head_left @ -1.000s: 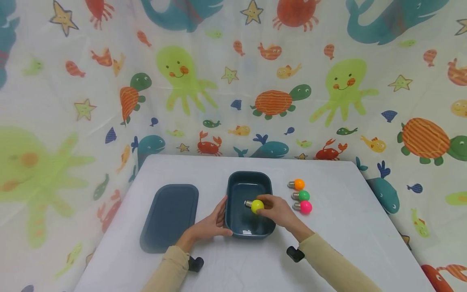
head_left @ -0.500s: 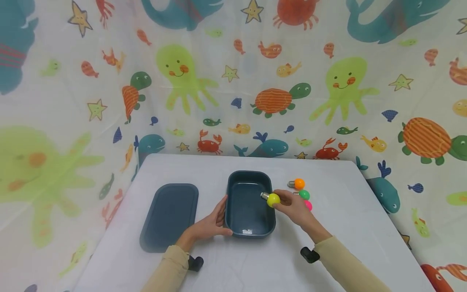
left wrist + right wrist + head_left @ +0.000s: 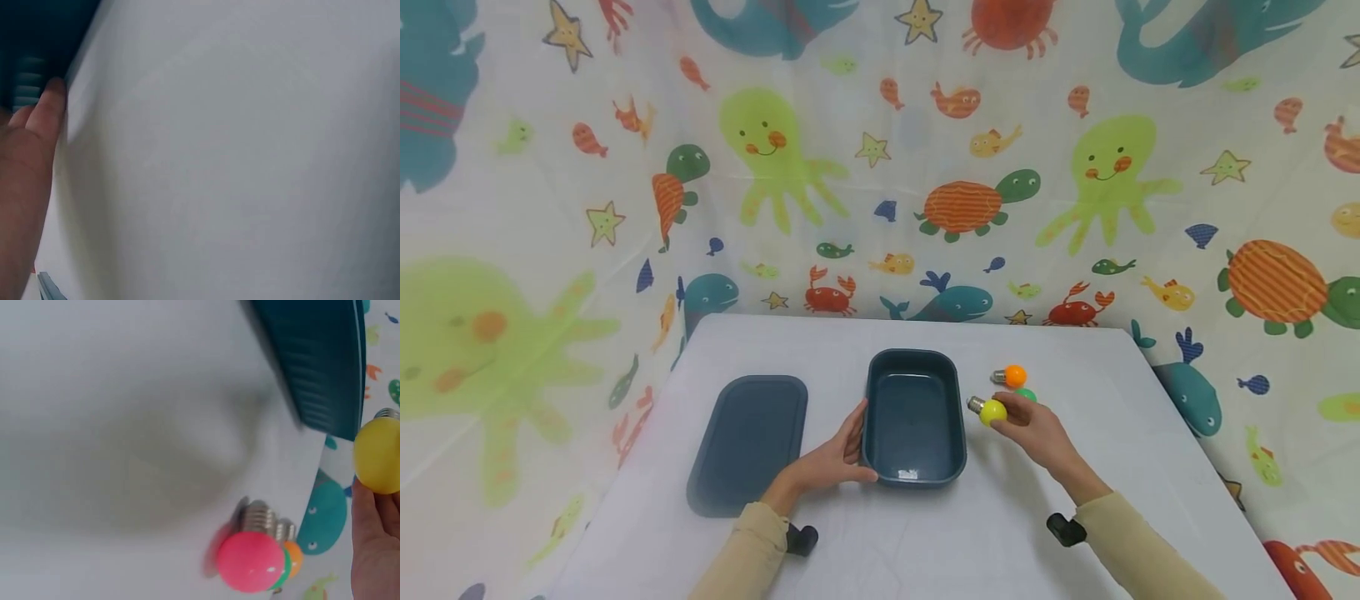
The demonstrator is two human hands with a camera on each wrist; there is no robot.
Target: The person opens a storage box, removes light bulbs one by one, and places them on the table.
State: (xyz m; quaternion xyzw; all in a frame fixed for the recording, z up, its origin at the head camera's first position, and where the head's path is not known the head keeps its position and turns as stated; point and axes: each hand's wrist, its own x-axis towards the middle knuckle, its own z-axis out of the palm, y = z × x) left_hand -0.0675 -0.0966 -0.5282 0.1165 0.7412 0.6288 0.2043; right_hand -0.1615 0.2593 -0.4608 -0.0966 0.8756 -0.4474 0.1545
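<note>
My right hand (image 3: 1037, 435) pinches a yellow light bulb (image 3: 993, 412) by its round end, in the air just right of the dark blue box (image 3: 913, 433). The bulb's silver screw base points left toward the box. Straight fingers of my left hand (image 3: 826, 465) lie along the box's left wall, and the thumb touches its front left corner. Past the right hand are an orange bulb (image 3: 1016, 376) and a partly covered green bulb (image 3: 1026, 395). A pink bulb (image 3: 250, 561) shows in the right wrist view; in the head view the hand hides it.
A flat dark blue lid (image 3: 748, 442) lies on the white table (image 3: 887, 550), left of the box. Behind the table hangs a curtain (image 3: 865, 192) printed with sea animals. Each forearm carries a small black wrist camera.
My right hand has carried the yellow bulb rightward from above the box to beyond its right wall. It now covers the pink bulb in the head view. The left hand has stayed put.
</note>
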